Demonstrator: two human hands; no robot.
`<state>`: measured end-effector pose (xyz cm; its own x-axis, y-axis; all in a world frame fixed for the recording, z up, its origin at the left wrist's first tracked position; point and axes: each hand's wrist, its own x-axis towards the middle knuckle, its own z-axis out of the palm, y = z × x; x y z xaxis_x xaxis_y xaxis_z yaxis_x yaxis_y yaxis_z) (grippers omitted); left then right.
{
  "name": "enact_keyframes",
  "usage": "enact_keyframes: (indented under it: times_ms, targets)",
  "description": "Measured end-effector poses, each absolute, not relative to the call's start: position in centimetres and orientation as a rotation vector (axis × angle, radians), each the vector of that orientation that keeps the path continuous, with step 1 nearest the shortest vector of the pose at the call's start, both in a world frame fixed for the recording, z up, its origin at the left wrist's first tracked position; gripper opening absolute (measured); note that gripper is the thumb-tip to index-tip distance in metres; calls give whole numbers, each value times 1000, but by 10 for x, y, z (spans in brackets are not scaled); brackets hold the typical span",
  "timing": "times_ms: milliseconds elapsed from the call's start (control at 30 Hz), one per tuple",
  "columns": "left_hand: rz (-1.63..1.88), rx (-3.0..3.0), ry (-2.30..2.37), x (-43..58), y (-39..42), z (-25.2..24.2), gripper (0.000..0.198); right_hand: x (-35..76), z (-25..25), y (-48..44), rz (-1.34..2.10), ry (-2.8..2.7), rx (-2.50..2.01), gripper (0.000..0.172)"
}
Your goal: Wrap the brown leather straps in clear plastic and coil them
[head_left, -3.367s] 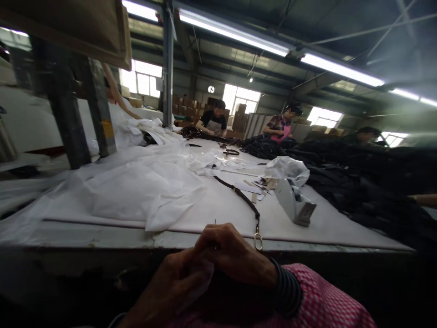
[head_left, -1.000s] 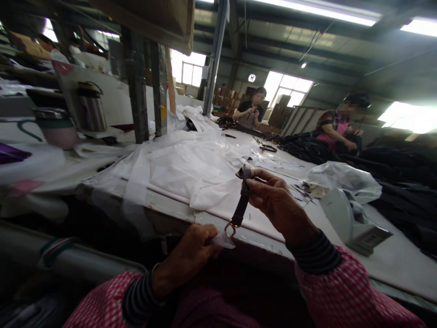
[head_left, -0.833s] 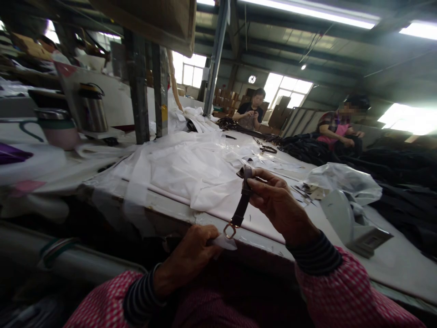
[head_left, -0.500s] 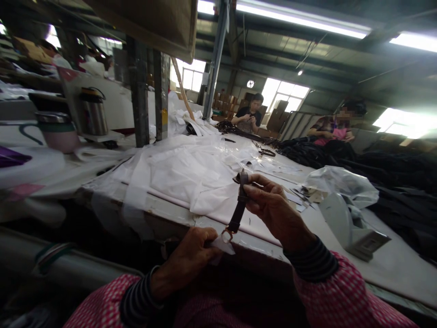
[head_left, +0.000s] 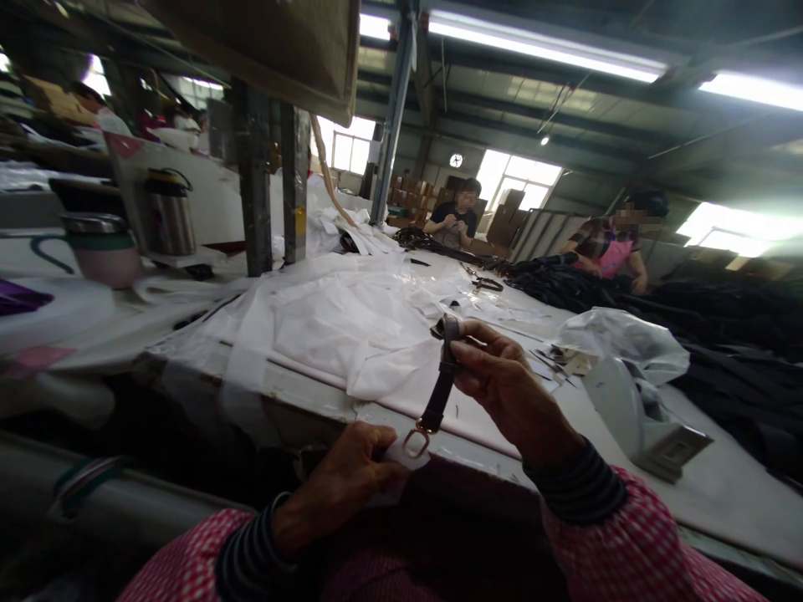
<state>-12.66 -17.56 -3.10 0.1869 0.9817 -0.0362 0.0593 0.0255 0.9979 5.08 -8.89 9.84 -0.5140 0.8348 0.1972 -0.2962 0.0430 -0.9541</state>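
Note:
My right hand [head_left: 495,376] pinches a dark leather strap [head_left: 437,401] near its upper end, where it bends over in a loop. A gold-coloured metal buckle or ring [head_left: 416,441] hangs from the strap's lower end. Below and to the left, my left hand [head_left: 351,468] is closed, thumb against fingers, on a thin white sheet [head_left: 392,472] that looks like tissue or film. The metal ring lies in front of the sheet's edge; whether they touch I cannot tell. Both hands are over the front edge of the table [head_left: 477,443].
White wrapping sheets [head_left: 339,318] heap up behind my hands. Right of them are a clear plastic bag [head_left: 627,339], a grey device [head_left: 671,443] and dark straps [head_left: 740,368]. A mug [head_left: 104,251] and a flask [head_left: 171,213] stand left. Two people [head_left: 455,221] work across the table.
The ring has turned and shows more fully, while the white sheet sits slightly lower behind it. The co-worker at the right has lowered their hands to the dark pile.

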Motion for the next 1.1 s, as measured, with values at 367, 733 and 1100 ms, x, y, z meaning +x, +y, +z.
enact_keyframes:
  times_ms: [367, 733, 1100]
  targets:
    - [992, 1169, 961, -128, -178, -13, 19, 51, 92, -91, 1613, -1475, -563, 19]
    - [1167, 1135, 950, -140, -181, 1, 39, 57, 77, -98, 1555, -1407, -640, 18]
    - [1493, 1351, 1523, -121, -196, -14, 42, 32, 18, -134, 1745, -1205, -699, 20]
